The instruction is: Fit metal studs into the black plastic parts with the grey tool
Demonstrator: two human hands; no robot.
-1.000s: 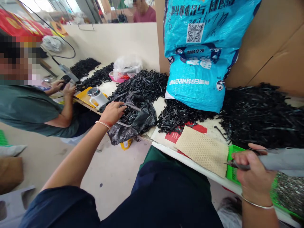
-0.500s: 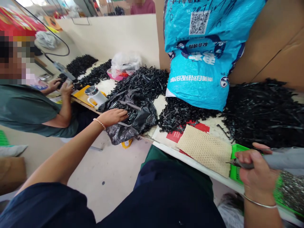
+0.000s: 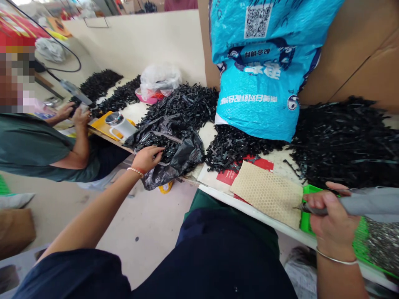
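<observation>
My left hand (image 3: 149, 158) reaches into a clear-rimmed container of small black parts (image 3: 168, 150), which sits in a black plastic bag (image 3: 190, 153). Its fingers are bent together among the parts; what they pinch is hidden. At the right, my right hand (image 3: 335, 216) is wrapped round a grey electric screwdriver (image 3: 352, 204), whose thin bit points left above the edge of a honeycomb-patterned cream mat (image 3: 266, 195). Behind the screwdriver is a green basket (image 3: 306, 224), and small metal pieces (image 3: 385, 245) lie in a green tray beside my wrist.
A blue printed sack (image 3: 258, 104) stands on black pieces (image 3: 230, 145). Heaps of black strips lie at the right (image 3: 346, 145) and behind the bag (image 3: 183, 101). A white mug (image 3: 121, 126) stands to the left. A co-worker (image 3: 40, 143) sits at the far left, holding another screwdriver.
My left hand has gone from stretched out over the container to bent fingers down in the parts. My right hand still holds the screwdriver, nearly unmoved. The view has shifted slightly.
</observation>
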